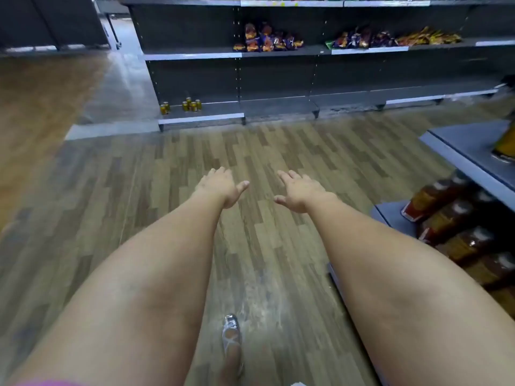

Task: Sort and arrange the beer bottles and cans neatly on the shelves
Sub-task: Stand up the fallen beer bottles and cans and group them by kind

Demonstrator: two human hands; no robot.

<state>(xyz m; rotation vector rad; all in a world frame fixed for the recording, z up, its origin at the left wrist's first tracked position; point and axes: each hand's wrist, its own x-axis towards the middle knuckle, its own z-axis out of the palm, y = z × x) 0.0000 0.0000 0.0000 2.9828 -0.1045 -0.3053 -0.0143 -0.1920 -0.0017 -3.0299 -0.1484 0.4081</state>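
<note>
Both hands empty: left hand [221, 186] and right hand [299, 193] reach forward over the wood-plank floor [167, 176], palms down, fingers spread loosely, hands apart, touching nothing. Gold beer cans [191, 104] stand upright in a small cluster at the left end of the far shelving unit's bottom shelf [200, 116]. Amber bottles [446, 215] lie in rows on the near right shelf; labels blurred, unreadable. Snack bags [267, 39] sit on a higher shelf. One silver shoe [231, 332] below.

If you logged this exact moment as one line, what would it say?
left hand: open, empty | right hand: open, empty | cans: bottom shelf, far left | bottles: near shelf, right | stage: nothing picked up
</note>
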